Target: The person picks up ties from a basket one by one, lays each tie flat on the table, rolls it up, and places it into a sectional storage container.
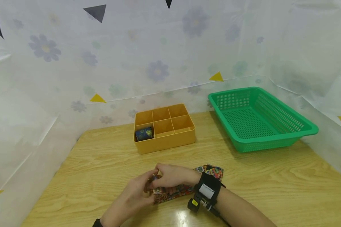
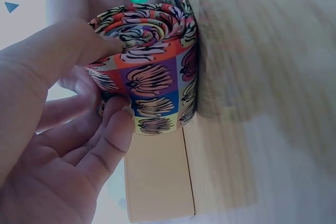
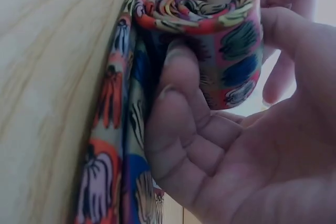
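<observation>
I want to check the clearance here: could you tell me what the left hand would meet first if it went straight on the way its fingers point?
The left hand already touches the rolled patterned tie; beyond it lies the right hand.

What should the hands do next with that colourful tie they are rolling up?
Probably keep rolling the tie a little further along the table. Both the left hand and the right hand hold a tight coil, yet a flat stretch of tie lies unrolled under the right wrist. The yellow organizer already holds one rolled piece, so finishing the roll likely comes first.
</observation>
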{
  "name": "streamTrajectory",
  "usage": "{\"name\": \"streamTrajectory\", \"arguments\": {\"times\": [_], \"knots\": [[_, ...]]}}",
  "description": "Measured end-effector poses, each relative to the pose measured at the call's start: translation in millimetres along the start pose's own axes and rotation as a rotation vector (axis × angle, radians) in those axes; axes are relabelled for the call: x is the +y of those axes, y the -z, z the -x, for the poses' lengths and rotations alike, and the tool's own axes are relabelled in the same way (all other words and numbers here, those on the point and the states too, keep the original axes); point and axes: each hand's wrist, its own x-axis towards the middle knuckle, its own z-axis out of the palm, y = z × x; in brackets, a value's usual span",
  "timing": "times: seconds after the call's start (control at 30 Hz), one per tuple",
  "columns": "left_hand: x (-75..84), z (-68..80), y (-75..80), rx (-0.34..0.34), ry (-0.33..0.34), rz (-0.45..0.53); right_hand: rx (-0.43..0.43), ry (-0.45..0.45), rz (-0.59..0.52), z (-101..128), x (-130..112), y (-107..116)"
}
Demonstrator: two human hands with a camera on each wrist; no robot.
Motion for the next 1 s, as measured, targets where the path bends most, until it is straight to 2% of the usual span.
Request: {"name": "streamTrajectory", "arguments": {"times": [0.13, 0.37, 0.5, 0.7, 1.0], "knots": [[-1.7, -0.8, -1.7, -0.009, 0.013, 0.001, -0.010, -0.016, -0.022, 1.4, -0.1, 1.7], [-5.7, 1.8, -3.5, -0.105, 0.101, -0.034, -0.086, 0.011, -0.073, 0.9, 6.0, 6.2], [-5.5, 2.2, -3.1, -0.089, 0.079, -0.037, -0.139, 0.028, -0.111, 2.3, 7.2, 9.9], [-2.8, 3.2, 0.7, -0.059, 0.060, -0.059, -0.171, 0.016, -0.115, 3.1, 7.2, 15.1], [-0.1, 5.6, 2.6, -0.020, 0.060, -0.098, -0.119, -0.023, -0.058, 3.8, 8.2, 15.9]]}}
